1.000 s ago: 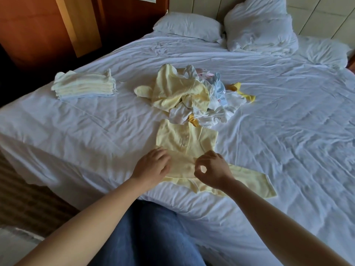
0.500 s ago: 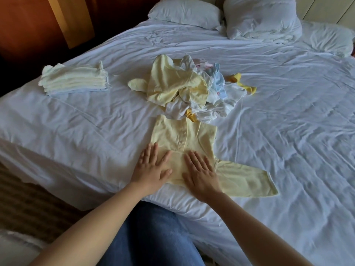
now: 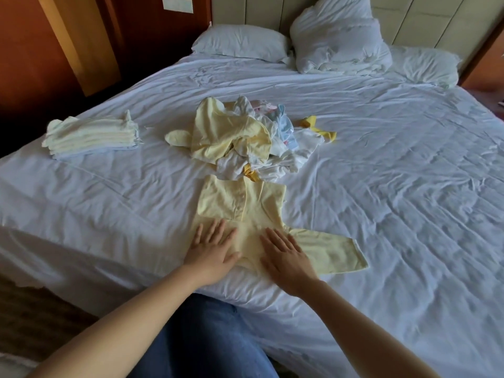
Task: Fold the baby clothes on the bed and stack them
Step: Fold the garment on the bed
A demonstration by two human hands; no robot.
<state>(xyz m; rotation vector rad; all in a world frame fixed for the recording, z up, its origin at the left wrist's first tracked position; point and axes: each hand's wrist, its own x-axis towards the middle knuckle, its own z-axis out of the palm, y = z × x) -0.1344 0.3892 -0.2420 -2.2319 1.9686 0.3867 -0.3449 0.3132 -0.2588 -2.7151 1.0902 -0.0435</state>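
Head view, folding in progress. A yellow garment (image 3: pixel 241 203) lies flat on the bed (image 3: pixel 409 186) at lower centre of the frame, close to the near edge where the person stands, so that both arms reach it without stretching. The left hand (image 3: pixel 212 255) and right hand (image 3: pixel 287 261) rest palm-down side by side on its lower part. The fingers (image 3: pixel 215 233) of each are straight and slightly spread, clamped on nothing. This flat pressure appears meant to smooth the cloth and pin it to the sheet before a fold is made.

One sleeve (image 3: pixel 331 251) extends to the right of the right hand, lying open on the sheet. It looks not yet folded in, and is probably the next part to be turned over the body. The buttoned front faces up, its far edge touching the pile.

The pile (image 3: pixel 245 140) of unfolded clothes, yellow, white and pale blue, sits just beyond the garment at frame centre, within easy reach for the next pick. The stack (image 3: pixel 92 137) of folded pieces lies well apart at left of the frame, which keeps finished work clear of the loose heap. Pillows (image 3: pixel 242 46) lie along the top of the frame.

By this judgement the task is roughly midway.
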